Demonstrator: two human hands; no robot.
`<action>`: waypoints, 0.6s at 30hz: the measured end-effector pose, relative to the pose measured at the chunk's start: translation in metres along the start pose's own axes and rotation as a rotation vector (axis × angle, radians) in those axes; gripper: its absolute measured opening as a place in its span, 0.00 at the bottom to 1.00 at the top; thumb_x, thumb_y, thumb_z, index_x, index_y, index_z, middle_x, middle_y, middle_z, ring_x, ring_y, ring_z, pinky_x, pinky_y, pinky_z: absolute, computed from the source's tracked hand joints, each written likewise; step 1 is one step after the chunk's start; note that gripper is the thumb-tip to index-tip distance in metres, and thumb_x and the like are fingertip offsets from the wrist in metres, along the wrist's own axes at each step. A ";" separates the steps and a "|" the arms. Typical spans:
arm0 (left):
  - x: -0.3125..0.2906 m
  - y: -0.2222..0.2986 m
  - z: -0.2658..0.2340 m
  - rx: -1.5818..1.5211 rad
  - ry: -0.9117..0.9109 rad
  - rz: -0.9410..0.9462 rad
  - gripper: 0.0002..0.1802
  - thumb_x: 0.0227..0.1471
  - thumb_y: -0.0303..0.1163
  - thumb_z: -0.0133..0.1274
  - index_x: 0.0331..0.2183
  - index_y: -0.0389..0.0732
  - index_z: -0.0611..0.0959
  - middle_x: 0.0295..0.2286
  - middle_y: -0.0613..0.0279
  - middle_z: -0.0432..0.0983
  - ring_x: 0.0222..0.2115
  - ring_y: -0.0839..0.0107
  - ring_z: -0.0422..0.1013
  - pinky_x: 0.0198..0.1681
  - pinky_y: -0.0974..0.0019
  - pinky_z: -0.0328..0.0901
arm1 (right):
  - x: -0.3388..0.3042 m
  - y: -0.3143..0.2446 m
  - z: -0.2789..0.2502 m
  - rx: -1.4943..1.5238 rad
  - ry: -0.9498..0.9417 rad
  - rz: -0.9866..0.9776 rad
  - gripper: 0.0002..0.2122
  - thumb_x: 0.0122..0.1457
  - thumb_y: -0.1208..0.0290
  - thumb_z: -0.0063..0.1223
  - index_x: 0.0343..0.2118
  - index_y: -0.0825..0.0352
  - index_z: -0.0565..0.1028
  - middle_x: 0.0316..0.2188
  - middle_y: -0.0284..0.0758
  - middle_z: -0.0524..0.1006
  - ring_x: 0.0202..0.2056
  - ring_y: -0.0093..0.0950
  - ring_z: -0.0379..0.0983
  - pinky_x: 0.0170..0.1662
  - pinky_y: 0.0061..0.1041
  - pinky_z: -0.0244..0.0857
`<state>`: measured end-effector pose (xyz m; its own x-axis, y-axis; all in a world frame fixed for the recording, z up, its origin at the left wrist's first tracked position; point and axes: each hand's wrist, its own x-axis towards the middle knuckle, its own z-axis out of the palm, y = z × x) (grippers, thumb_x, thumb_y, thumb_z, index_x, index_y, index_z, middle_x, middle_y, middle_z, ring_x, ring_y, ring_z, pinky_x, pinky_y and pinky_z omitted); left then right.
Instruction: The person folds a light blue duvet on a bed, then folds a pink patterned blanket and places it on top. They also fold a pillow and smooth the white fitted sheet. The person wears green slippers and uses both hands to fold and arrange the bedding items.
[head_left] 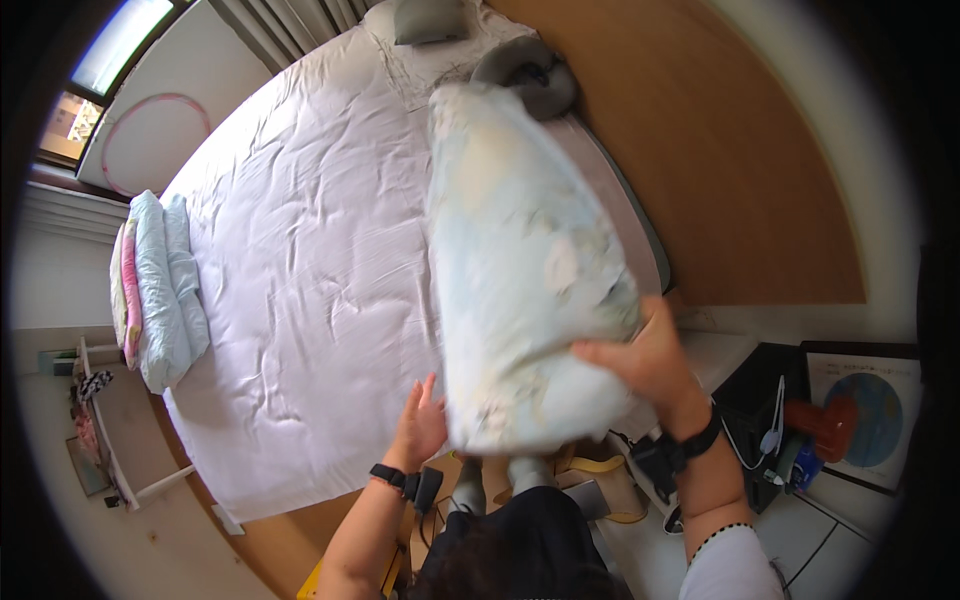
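A long, pale blue-green pillow (520, 290) with a blurry floral print is held up over the right part of the bed. My right hand (645, 360) grips its lower right edge, with the thumb on top and the other fingers partly hidden at the edge. Beside the pillow's lower left corner is my left hand (420, 425), its fingers apart and nothing in it; whether it touches the cloth I cannot tell. Beneath lies the bed's wrinkled, pale lilac sheet (310, 260). Each wrist wears a black band with a small device.
A grey neck pillow (545, 90) and a grey cushion (430, 20) lie at the bed's far end. Folded quilts (160, 290) are stacked at its left edge. To the right stand a black box (765, 390) and a framed picture (860, 410). A wooden panel (700, 150) borders the bed.
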<state>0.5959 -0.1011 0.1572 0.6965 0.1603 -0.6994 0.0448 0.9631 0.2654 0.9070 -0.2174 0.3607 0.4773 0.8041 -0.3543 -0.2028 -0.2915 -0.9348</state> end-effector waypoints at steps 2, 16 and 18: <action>0.001 -0.013 -0.019 -0.109 0.051 -0.023 0.46 0.57 0.64 0.42 0.63 0.38 0.59 0.60 0.50 0.61 0.59 0.55 0.60 0.62 0.54 0.56 | -0.011 0.009 0.029 0.130 -0.117 0.043 0.13 0.49 0.79 0.65 0.39 0.74 0.79 0.37 0.37 0.82 0.38 0.22 0.77 0.44 0.24 0.71; -0.123 0.068 -0.046 0.266 0.432 0.492 0.23 0.56 0.29 0.51 0.54 0.39 0.69 0.45 0.54 0.74 0.42 0.64 0.74 0.45 0.61 0.71 | -0.012 0.061 0.096 0.202 -0.375 -0.080 0.18 0.52 0.72 0.65 0.44 0.74 0.77 0.40 0.39 0.81 0.43 0.26 0.75 0.49 0.26 0.67; -0.117 0.070 -0.051 0.234 0.498 0.540 0.22 0.57 0.28 0.51 0.53 0.39 0.69 0.44 0.56 0.75 0.41 0.66 0.74 0.45 0.63 0.70 | 0.003 0.090 0.089 0.159 -0.317 -0.076 0.18 0.51 0.71 0.65 0.45 0.73 0.77 0.40 0.39 0.81 0.42 0.26 0.75 0.48 0.26 0.68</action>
<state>0.4807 -0.0415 0.2240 0.2623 0.7270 -0.6346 -0.0208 0.6617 0.7495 0.8146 -0.1949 0.2775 0.2127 0.9482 -0.2359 -0.3193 -0.1608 -0.9339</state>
